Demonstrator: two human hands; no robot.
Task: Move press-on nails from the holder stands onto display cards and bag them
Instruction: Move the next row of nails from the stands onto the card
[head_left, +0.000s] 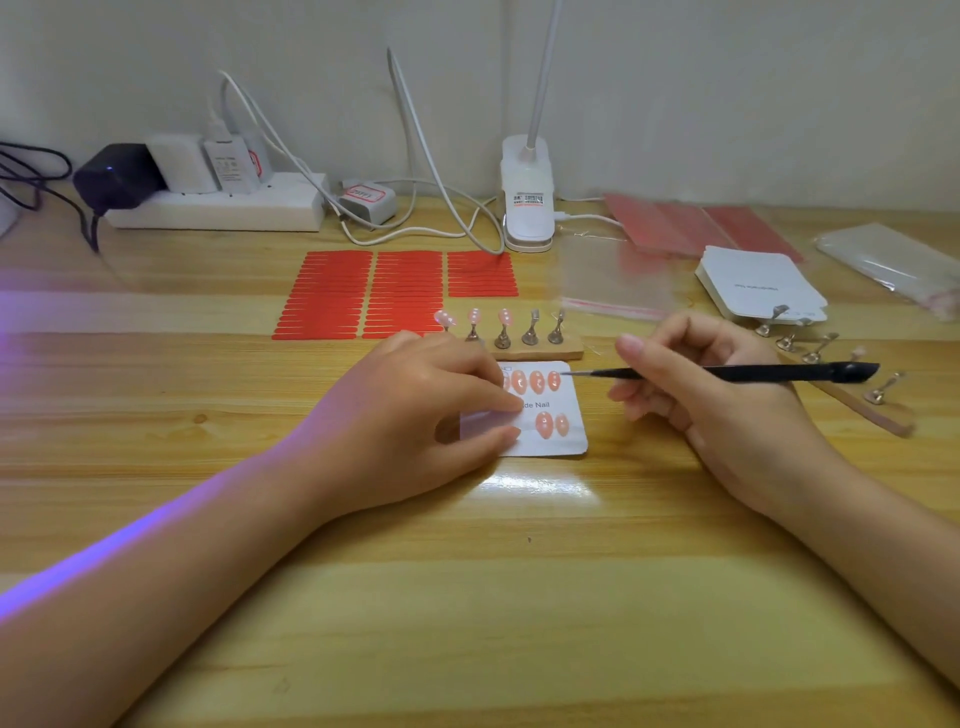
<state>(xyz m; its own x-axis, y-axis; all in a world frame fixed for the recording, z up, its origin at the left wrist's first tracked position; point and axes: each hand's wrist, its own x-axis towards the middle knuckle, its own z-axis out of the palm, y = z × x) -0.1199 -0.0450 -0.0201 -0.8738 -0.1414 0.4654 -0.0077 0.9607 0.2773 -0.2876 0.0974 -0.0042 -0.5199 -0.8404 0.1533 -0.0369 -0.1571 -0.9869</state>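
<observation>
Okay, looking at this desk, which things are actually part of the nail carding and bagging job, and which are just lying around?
Part of the job:
display card under the left hand
pink nails on it
holder stands
black tool in the right hand
blank cards
clear bags
red adhesive strips

Lying about:
power strip
chargers
cables
clip lamp

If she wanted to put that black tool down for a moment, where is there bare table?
Bare wood lies in front of the display card, between her forearms, and left of the red sticker sheets. It is crowded to the right, with loose metal stands, a card stack and bags, and at the back around the power strip and lamp base.
</observation>
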